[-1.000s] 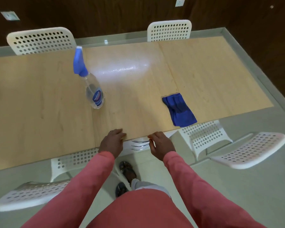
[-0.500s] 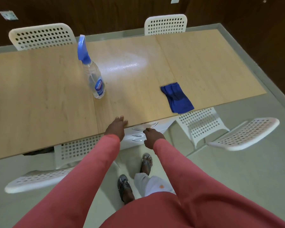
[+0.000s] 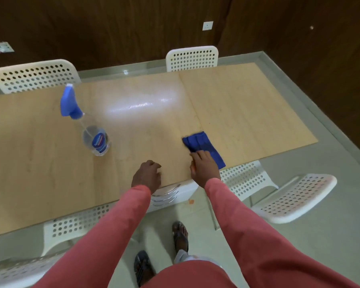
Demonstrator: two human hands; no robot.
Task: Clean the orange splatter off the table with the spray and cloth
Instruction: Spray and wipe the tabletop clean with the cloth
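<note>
Long salmon-pink sleeves on both arms, cuffs at the wrists. Matching pink top at bottom centre of frame. Dark strappy sandals on both feet, pale trouser hem above one.

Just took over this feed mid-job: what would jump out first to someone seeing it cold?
The blue cloth near the wooden table's front edge, with the right hand reaching onto its near end. Left of it stands a clear spray bottle with a blue trigger head, untouched; the left hand rests loosely curled at the table edge. No orange splatter is plain on the tabletop.
</note>
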